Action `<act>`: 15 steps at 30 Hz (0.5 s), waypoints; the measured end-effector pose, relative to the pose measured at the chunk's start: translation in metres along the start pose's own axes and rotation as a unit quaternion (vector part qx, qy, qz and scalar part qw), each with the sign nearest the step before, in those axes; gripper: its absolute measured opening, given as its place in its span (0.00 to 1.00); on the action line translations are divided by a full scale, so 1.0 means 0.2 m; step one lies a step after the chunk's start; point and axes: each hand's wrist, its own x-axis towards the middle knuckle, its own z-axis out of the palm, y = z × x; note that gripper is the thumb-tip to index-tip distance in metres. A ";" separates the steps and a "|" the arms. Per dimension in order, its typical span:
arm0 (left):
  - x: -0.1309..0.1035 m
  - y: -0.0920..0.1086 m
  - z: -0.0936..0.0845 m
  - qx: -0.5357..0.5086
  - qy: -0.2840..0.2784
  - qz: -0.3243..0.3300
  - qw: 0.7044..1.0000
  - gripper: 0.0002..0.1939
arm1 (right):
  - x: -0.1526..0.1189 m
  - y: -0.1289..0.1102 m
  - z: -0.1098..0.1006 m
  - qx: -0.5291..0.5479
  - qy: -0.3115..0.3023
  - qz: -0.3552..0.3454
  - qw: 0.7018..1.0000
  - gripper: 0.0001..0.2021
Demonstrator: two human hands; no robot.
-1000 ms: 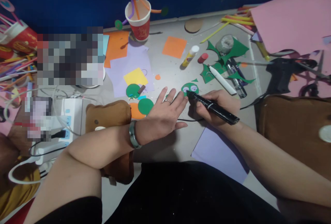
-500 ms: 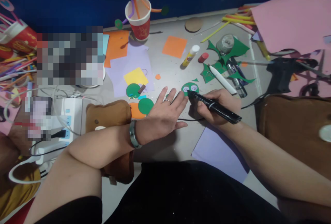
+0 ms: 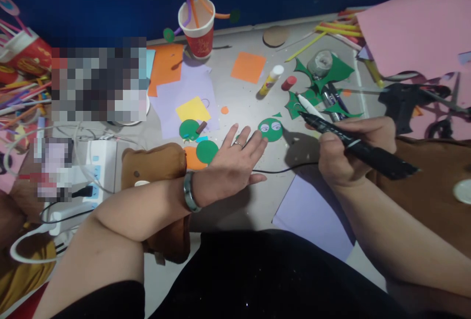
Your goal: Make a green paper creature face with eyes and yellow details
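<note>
My left hand (image 3: 235,162) lies flat on the table with its fingers spread, fingertips at the left edge of a green paper circle (image 3: 271,134). That circle bears two pale eyes with purple outlines. Off to the right, my right hand (image 3: 349,154) is raised and grips a black marker (image 3: 362,149), its dark tip pointing left, apart from the circle. Beside my left wrist lie another green paper circle (image 3: 207,152) and an orange paper piece (image 3: 192,158). A white marker (image 3: 312,108) rests beyond the black one's tip.
A red paper cup (image 3: 200,39) with pipe cleaners stands at the back. A glue stick (image 3: 270,82), its red cap (image 3: 289,83) and green paper scraps (image 3: 338,71) lie mid-table. A glue gun (image 3: 399,103) is right; a power strip (image 3: 99,169) and brown cushion (image 3: 154,164) are left.
My right hand has lifted the black marker off the eyed green circle and moved right, uncovering the circle. My left hand stays in place.
</note>
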 end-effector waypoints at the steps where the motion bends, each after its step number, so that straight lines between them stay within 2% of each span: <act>1: 0.00 0.00 0.00 0.001 0.004 0.001 1.000 0.43 | 0.01 0.00 0.00 -0.005 0.029 -0.039 0.999 0.19; 3: 0.00 0.00 0.01 0.003 0.011 0.003 1.000 0.43 | 0.03 -0.01 0.01 -0.022 0.069 -0.106 0.992 0.18; 4: -0.01 0.00 0.01 0.003 0.013 0.004 1.000 0.43 | 0.03 -0.01 0.01 -0.031 0.066 -0.112 0.991 0.17; 10: -0.01 -0.01 0.02 -0.003 0.012 0.002 1.000 0.42 | -0.01 -0.03 -0.01 -0.025 -0.051 -0.066 0.996 0.09; 15: -0.01 -0.01 0.01 0.002 0.012 0.004 1.000 0.43 | -0.01 -0.03 -0.02 -0.044 -0.096 -0.031 0.994 0.08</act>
